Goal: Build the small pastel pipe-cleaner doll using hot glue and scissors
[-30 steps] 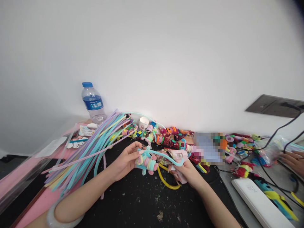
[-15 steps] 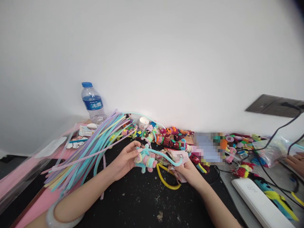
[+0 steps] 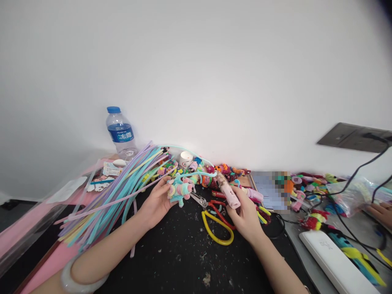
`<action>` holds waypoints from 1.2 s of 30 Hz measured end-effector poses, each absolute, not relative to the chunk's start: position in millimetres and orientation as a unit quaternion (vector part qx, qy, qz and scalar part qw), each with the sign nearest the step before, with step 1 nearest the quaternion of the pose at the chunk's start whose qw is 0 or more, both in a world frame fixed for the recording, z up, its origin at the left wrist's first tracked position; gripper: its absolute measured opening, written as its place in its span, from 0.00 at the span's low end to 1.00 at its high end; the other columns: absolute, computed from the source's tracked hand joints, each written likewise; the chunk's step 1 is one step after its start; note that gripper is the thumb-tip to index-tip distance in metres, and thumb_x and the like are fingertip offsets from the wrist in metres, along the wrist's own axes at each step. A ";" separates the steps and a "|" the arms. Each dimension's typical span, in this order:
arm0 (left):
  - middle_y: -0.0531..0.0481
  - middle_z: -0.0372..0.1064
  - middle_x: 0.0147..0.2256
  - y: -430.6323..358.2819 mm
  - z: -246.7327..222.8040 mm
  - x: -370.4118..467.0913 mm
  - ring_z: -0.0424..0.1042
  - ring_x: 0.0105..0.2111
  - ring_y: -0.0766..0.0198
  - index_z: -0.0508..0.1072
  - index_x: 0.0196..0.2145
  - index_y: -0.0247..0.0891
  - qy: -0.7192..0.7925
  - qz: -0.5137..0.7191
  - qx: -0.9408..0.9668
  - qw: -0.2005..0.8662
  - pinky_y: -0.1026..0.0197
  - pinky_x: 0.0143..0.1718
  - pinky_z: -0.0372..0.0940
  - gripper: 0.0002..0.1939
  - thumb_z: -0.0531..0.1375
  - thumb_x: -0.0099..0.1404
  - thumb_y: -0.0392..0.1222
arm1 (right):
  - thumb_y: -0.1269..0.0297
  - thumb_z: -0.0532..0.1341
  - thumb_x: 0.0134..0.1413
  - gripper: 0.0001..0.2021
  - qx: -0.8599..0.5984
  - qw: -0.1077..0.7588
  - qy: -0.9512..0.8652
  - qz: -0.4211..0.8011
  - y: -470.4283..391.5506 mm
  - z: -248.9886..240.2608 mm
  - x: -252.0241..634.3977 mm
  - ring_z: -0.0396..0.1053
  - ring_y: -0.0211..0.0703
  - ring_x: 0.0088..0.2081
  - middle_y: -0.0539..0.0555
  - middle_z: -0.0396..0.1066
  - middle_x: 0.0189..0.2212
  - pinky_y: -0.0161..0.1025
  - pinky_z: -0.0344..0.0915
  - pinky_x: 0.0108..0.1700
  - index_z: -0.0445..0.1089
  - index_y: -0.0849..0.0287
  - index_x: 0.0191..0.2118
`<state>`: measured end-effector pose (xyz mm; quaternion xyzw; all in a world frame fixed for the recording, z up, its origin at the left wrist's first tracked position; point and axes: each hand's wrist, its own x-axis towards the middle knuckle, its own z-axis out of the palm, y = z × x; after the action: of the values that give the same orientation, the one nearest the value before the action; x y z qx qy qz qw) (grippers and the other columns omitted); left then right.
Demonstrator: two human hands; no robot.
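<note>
My left hand (image 3: 158, 202) is closed on a pastel pipe-cleaner figure (image 3: 180, 191) in blue, pink and yellow. A long light-blue stem (image 3: 196, 173) runs from the figure towards the right. In my right hand (image 3: 246, 214) is a pink handheld tool (image 3: 229, 195) with a brown-stained front end; its kind is not clear. The tool's front is close to the stem's far end, and I cannot tell whether they touch. Between and below my hands, scissors (image 3: 218, 241) with yellow and red handles lie on the black mat (image 3: 171, 261).
Bundled pastel pipe cleaners (image 3: 122, 196) lie at left, below a water bottle (image 3: 120, 132). Finished figures (image 3: 225, 185) and a paper cup (image 3: 185, 159) line the wall. A partly blurred tablet (image 3: 269, 194), white power bank (image 3: 337, 261), cables and another person's hand (image 3: 381, 212) are at right.
My right hand has turned the pink tool so its front points up and left, away from the figure. My left hand has moved the figure slightly left and up, uncovering the scissors.
</note>
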<state>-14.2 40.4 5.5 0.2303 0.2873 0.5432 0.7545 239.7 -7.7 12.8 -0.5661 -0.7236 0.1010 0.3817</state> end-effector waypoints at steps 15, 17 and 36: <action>0.54 0.66 0.35 28.5 6.4 -8.0 0.69 0.28 0.68 0.66 0.33 0.40 0.279 0.469 0.346 0.763 0.66 0.25 0.65 0.07 0.61 0.58 0.36 | 0.69 0.55 0.43 0.22 -0.661 0.284 -0.692 -0.066 -7.2 2.5 231.6 0.59 0.58 0.46 0.62 0.62 0.44 0.54 0.60 0.46 0.60 0.62 0.48; 0.54 0.65 0.36 25.5 9.1 -6.2 0.67 0.27 0.69 0.66 0.32 0.40 0.282 0.454 0.369 0.760 0.66 0.24 0.65 0.06 0.62 0.57 0.36 | 0.69 0.55 0.43 0.25 -0.655 0.309 -0.686 -0.071 -8.1 3.4 229.6 0.57 0.60 0.48 0.63 0.60 0.47 0.56 0.59 0.46 0.58 0.61 0.51; 0.51 0.65 0.34 33.5 2.3 -4.3 0.61 0.30 0.65 0.66 0.28 0.39 0.415 0.433 0.482 0.638 0.66 0.28 0.57 0.10 0.62 0.55 0.46 | 0.67 0.53 0.50 0.09 -0.443 0.507 -0.739 0.028 -14.0 -20.8 221.2 0.69 0.47 0.30 0.54 0.70 0.29 0.42 0.65 0.31 0.66 0.52 0.38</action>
<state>-4.3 33.5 2.3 0.4824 0.4152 0.4329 0.6383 221.2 -14.0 -20.8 -0.4428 -0.7391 0.0279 0.5068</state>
